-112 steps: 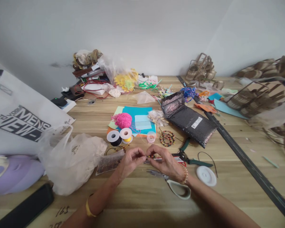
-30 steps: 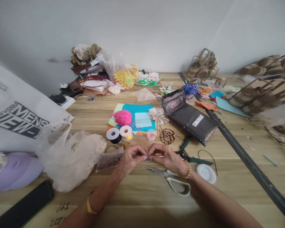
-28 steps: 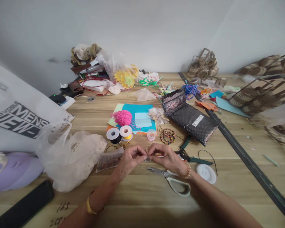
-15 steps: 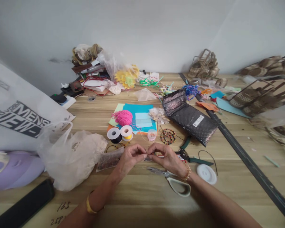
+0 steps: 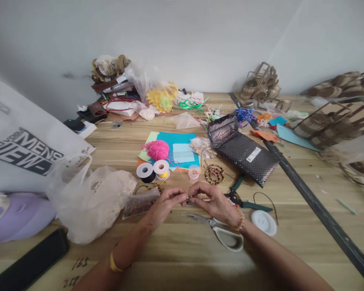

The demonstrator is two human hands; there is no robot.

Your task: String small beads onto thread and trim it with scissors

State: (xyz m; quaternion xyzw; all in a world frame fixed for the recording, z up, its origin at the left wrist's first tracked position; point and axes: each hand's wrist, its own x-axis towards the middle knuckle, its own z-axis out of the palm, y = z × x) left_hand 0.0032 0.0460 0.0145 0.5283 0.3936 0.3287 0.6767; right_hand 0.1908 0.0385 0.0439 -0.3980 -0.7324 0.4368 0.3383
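My left hand point(image 5: 171, 199) and my right hand point(image 5: 208, 199) meet at the middle of the table, thumb and forefinger of each pinched together. Between the fingertips shows a short row of small dark and coloured beads point(image 5: 192, 197); any thread through them is too fine to make out. White-handled scissors point(image 5: 227, 236) lie under my right wrist, blades pointing left. Beyond the hands is a coil of beaded bracelets point(image 5: 214, 174). A clear bag of small beads point(image 5: 141, 203) lies beside my left hand, partly behind it.
Green-handled pruners point(image 5: 236, 197) and a white spool point(image 5: 263, 222) lie right of my hands. Thread spools point(image 5: 146, 172), pink yarn point(image 5: 158, 150) and a black bubble mailer point(image 5: 245, 151) are farther back. A plastic bag point(image 5: 94, 206) and a black phone-like slab point(image 5: 30, 262) stand left.
My fingertips have drawn slightly apart, and the small beads between them now show more clearly. My left hand has shifted a little. The things on the table stay put.
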